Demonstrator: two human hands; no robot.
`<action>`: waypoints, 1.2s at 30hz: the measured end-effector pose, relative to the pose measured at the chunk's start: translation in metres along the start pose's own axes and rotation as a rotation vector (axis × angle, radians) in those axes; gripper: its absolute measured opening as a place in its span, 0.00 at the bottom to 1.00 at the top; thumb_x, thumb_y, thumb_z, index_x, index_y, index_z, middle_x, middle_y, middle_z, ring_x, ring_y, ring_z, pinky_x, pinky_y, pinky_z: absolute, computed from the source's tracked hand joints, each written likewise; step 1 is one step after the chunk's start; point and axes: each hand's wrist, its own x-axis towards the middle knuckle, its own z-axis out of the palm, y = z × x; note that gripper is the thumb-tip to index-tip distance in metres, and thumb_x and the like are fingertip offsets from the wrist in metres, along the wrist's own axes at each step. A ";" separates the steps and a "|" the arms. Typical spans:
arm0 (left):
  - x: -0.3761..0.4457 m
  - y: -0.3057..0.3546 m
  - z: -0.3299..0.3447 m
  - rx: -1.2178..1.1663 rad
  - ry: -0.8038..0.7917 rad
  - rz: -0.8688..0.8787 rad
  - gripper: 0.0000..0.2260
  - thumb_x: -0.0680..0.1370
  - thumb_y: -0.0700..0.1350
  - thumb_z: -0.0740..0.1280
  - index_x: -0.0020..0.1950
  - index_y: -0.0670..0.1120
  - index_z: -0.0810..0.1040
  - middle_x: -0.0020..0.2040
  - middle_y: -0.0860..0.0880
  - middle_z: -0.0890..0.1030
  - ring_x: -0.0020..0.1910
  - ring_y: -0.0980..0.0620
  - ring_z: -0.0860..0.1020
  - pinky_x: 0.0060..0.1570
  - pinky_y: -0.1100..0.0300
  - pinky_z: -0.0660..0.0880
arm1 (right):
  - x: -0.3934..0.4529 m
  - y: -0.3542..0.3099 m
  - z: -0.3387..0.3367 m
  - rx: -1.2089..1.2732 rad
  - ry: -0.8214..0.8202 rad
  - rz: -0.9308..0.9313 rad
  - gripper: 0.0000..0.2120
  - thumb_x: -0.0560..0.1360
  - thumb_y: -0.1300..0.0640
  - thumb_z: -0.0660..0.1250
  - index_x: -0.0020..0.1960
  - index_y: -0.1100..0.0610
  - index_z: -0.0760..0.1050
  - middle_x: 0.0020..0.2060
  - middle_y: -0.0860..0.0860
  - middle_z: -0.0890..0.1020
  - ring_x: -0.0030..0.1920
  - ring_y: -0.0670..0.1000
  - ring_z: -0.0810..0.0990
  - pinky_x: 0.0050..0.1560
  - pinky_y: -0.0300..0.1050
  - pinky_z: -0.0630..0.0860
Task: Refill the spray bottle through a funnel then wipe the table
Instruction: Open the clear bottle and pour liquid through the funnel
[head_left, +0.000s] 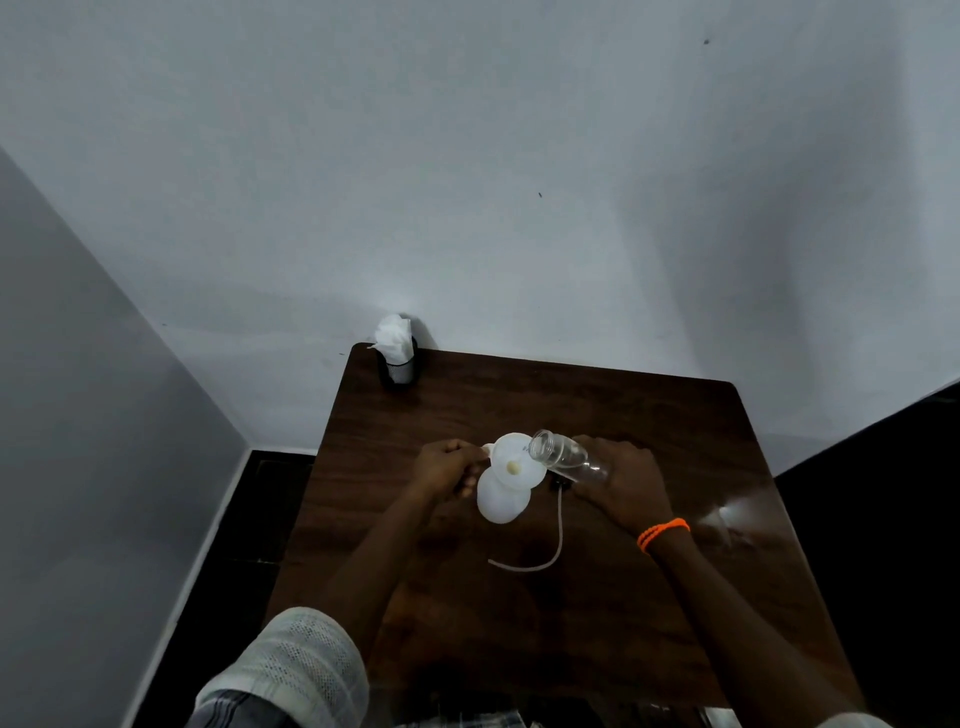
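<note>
A dark wood-grain table (649, 441) with rounded far corners stands against a plain, pale grey-white wall (519, 182), its far edge touching or nearly touching that wall. To the left of the table a second pale wall (78, 389) meets the first in a corner, with a light skirting strip (208, 545) running along its foot. Between that strip and the table's left edge lies a dark floor (249, 519). A dark area also shows to the right of the table. The lighting is dim, with a small bright glare patch (727, 514) on the tabletop near its right edge and soft shadows across the wall behind.
</note>
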 end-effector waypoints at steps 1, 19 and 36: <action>0.000 0.000 0.000 -0.002 -0.001 0.000 0.07 0.77 0.41 0.74 0.43 0.38 0.80 0.30 0.44 0.77 0.24 0.52 0.72 0.22 0.62 0.69 | 0.001 0.001 0.001 -0.009 -0.002 0.004 0.32 0.61 0.41 0.72 0.65 0.47 0.80 0.57 0.45 0.86 0.52 0.54 0.85 0.54 0.57 0.79; 0.000 -0.005 0.002 -0.075 0.002 -0.011 0.08 0.76 0.42 0.75 0.42 0.39 0.81 0.31 0.44 0.78 0.25 0.52 0.73 0.24 0.60 0.71 | -0.003 0.000 -0.007 -0.170 0.012 -0.034 0.30 0.63 0.38 0.65 0.63 0.45 0.80 0.51 0.44 0.86 0.48 0.55 0.85 0.47 0.53 0.76; -0.004 -0.007 0.004 -0.100 0.034 -0.024 0.07 0.77 0.41 0.73 0.45 0.37 0.82 0.31 0.43 0.77 0.25 0.51 0.72 0.23 0.61 0.69 | -0.002 0.003 -0.007 -0.227 0.015 -0.011 0.31 0.60 0.45 0.75 0.63 0.48 0.82 0.54 0.50 0.86 0.50 0.57 0.84 0.49 0.52 0.72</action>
